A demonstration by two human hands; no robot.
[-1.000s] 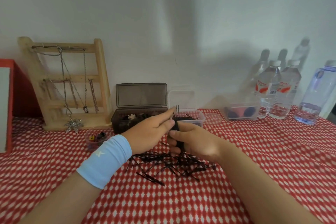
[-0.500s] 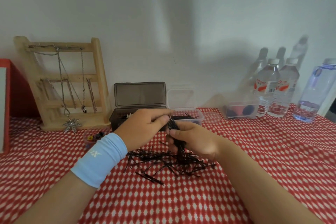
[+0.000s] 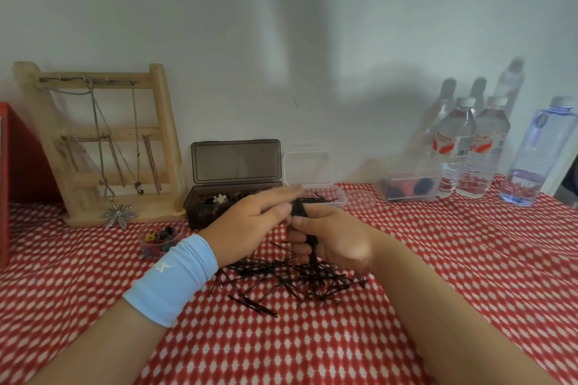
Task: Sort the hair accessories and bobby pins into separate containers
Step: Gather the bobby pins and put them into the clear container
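Far left edge of the desk [image 3: 406, 337]: red panel [image 3: 22, 159], upright. Next to it at the back edge, wooden jewelry rack [image 3: 103, 147] leaning on the wall, chains hung on it, leaf pendant [image 3: 119, 215] dangling at its base. In front of the rack, small clear cup [image 3: 159, 237] with mixed coloured accessories inside, partly hidden by the left wrist. Left hand [image 3: 250, 222], light blue wristband [image 3: 175, 278] on the forearm, fingers stretched out flat to the right, fingertips touching the top of a bundle of bobby pins [image 3: 305, 228]; not gripping anything that I can see, more pressing or tidying the bundle. Behind the left hand, dark box [image 3: 231, 184] at the back edge, lid up, small white flower piece and dark items inside. Right hand [image 3: 331, 241] clenched around the bundle, holding it upright, lower ends of the pins reaching down to the loose pile of bobby pins [image 3: 281, 278] spread on the red-and-white cloth mid-desk, under and between both hands. Just behind the right hand, clear container [image 3: 337, 198], lid propped open, a few black pins in it. Further right along the back edge: clear tub [image 3: 409, 186] with red and dark round items, then two small water bottles [image 3: 472, 147], then a large blue-tinted bottle [image 3: 538, 153] near the back right corner.
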